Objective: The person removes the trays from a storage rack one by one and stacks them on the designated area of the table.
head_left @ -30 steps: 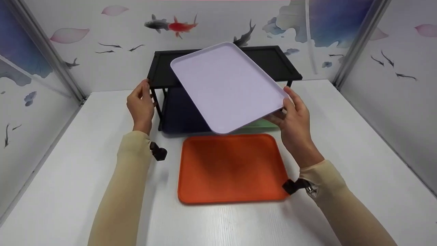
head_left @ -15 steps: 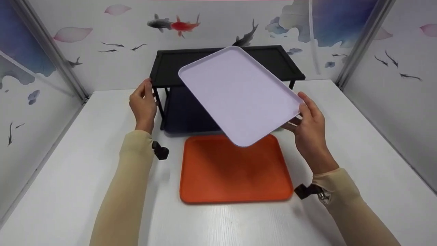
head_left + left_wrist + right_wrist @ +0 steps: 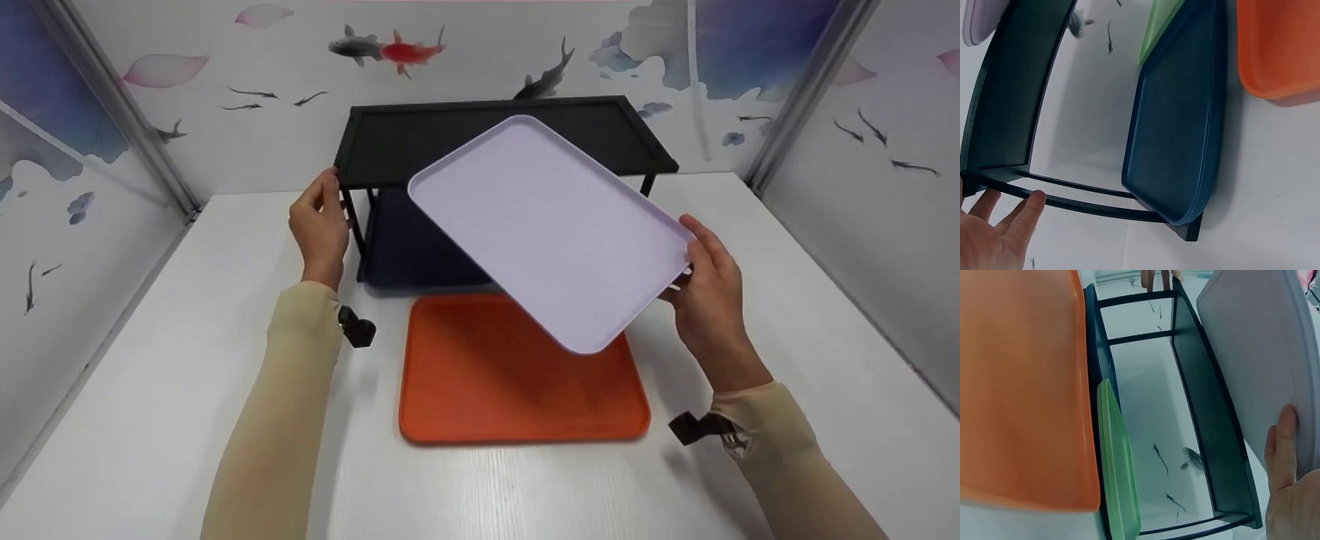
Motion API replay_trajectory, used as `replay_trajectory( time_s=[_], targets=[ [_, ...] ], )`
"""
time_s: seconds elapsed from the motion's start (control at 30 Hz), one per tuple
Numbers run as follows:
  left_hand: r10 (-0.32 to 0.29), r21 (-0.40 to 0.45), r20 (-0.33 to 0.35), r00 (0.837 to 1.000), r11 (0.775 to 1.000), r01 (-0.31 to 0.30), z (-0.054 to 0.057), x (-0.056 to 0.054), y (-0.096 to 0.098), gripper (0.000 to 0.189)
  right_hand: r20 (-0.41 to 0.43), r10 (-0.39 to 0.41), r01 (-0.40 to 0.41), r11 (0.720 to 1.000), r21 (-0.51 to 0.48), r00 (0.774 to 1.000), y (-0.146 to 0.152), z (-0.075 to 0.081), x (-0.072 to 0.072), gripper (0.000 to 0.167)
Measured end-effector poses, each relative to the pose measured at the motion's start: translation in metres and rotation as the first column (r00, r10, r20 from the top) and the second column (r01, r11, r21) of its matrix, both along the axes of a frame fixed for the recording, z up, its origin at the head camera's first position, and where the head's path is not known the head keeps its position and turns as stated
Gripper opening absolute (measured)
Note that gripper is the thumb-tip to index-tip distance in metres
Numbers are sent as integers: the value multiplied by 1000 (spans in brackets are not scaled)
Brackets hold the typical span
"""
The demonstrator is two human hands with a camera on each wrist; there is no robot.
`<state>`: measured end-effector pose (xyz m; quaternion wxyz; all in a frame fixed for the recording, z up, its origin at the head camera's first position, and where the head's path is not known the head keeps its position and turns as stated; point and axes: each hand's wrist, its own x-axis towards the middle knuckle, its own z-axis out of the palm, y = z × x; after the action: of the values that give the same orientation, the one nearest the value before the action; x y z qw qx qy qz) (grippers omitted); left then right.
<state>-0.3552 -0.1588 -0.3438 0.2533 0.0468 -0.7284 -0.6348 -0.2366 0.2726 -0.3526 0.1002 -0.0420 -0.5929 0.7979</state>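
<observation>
- Lavender tray, head view: I see it raised and tilted near the dial's center, its near corner overlapping the orange tray at six o'clock; the right hand, at three, pinches its edge.
- Head view, continued: the left hand, between nine and ten, grips the front corner of the black rack at twelve; the navy tray lies beneath the rack's top.
- Left wrist view: I note fingers at eight, the green tray at twelve.
- Right wrist view: I see fingers against the lavender tray's underside, toward four.
</observation>
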Motion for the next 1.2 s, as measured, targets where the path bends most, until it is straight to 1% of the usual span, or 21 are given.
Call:
replay_trajectory(
  time_s=[0.13,0.37,0.47,0.7,0.97,1.2],
  targets=[
    [-2,1,-5,1000,1000,2,0,-1,0,42,2,-2,2,1000,22,1000,6,-4,1,45],
    [2,2,9,1000,1000,-3,2,-1,-1,42,4,1,-1,1000,6,1000,13,-8,1,45],
    [1,1,12,1000,1000,-2,2,-1,-1,42,9,-4,4,1000,18,1000,14,-11,1,44],
    [-1,-5,-22,1000,1000,1,0,0,-1,42,19,-14,12,997,73,1000,18,-16,1,42],
    [-3,6,15,1000,1000,3,1,-1,0,43,39,16,-20,993,118,999,24,-21,2,45],
    [1,-8,12,1000,1000,-1,0,-1,-1,42,56,37,-45,990,135,998,25,-27,0,44]
  ],
)
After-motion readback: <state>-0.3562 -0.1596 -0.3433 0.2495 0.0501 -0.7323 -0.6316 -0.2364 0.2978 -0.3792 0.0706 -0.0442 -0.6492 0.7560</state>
